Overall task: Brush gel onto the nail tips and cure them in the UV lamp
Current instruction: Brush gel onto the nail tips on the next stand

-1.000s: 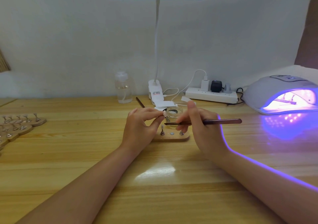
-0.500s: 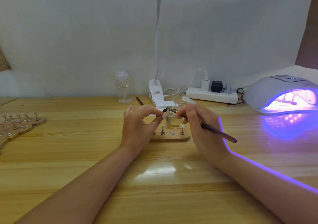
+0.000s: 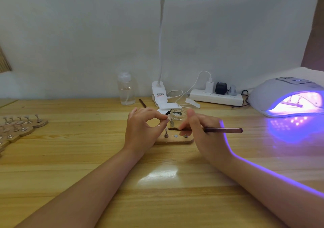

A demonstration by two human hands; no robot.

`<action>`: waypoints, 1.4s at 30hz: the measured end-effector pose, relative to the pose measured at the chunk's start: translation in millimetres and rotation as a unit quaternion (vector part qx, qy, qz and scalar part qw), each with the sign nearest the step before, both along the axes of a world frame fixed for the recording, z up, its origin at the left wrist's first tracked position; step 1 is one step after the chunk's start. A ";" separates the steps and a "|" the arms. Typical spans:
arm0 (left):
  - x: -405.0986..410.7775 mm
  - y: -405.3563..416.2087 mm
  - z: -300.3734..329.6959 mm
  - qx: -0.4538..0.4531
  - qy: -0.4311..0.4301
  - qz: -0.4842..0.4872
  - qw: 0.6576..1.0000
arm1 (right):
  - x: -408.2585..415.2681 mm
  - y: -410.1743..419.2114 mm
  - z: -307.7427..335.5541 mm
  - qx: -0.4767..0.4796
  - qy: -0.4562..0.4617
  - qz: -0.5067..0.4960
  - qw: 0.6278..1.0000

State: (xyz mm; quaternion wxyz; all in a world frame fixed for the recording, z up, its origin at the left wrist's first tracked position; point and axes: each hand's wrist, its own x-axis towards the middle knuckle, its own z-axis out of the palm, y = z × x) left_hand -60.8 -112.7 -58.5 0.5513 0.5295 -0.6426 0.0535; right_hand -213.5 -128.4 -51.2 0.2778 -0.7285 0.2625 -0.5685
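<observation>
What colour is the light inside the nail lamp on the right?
Purple-violet, glowing inside the white dome-shaped UV nail lamp; the head view shows it.

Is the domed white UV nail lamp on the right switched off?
No, the domed white UV nail lamp glows purple inside and throws purple light on the wooden table.

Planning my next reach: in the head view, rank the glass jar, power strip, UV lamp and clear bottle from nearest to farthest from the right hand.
1. Glass jar, just beyond the right hand.
2. Power strip, at the back wall.
3. Clear bottle, back left, and UV lamp, far right: too close to call.
</observation>
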 end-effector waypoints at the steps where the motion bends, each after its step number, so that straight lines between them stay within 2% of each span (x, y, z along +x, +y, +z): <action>1: 0.1 -0.2 0.1 0.001 0.001 0.000 1.000 | 0.1 -0.4 -0.2 -0.007 -0.006 -0.002 1.000; 5: 0.3 -0.4 -0.1 0.002 0.000 -0.002 1.000 | -0.7 -1.5 2.8 -0.069 0.025 -0.025 0.997; 9: -0.6 -0.2 0.6 0.006 0.006 -0.001 1.000 | -0.9 -0.2 -0.5 0.004 -0.019 0.010 1.000; 13: -0.5 -0.2 -0.2 0.009 0.016 0.003 1.000 | -0.3 -1.3 2.8 -0.055 0.012 -0.022 0.998; 17: -0.4 0.0 -0.7 0.013 0.026 0.006 1.000 | -0.1 0.0 2.4 0.013 -0.035 0.011 0.999; 19: -0.4 -0.2 -0.2 0.014 0.029 0.003 0.999 | -0.2 -0.8 2.6 -0.007 -0.039 -0.003 0.999; 22: -0.1 -0.8 -0.3 0.017 0.028 -0.001 0.999 | 0.0 -1.1 4.0 -0.050 0.007 -0.016 0.999; 26: 0.0 -1.2 -0.7 0.018 0.031 -0.004 0.999 | 0.5 0.3 2.4 0.014 -0.036 0.023 0.999; 30: -0.2 -1.5 -1.2 0.015 0.032 -0.008 0.999 | -0.1 -0.8 3.8 -0.043 -0.009 -0.010 0.999; 34: -0.9 -1.1 -0.3 0.011 0.030 -0.014 0.999 | -0.2 -0.6 1.3 0.021 -0.030 0.033 0.999; 38: -1.2 -0.9 0.3 0.010 0.029 -0.015 0.999 | 0.3 -0.9 2.1 -0.050 -0.010 -0.002 0.999; 42: -1.0 -0.6 -0.2 0.006 0.024 -0.017 1.000 | -0.5 -1.1 0.1 -0.013 -0.005 0.019 1.000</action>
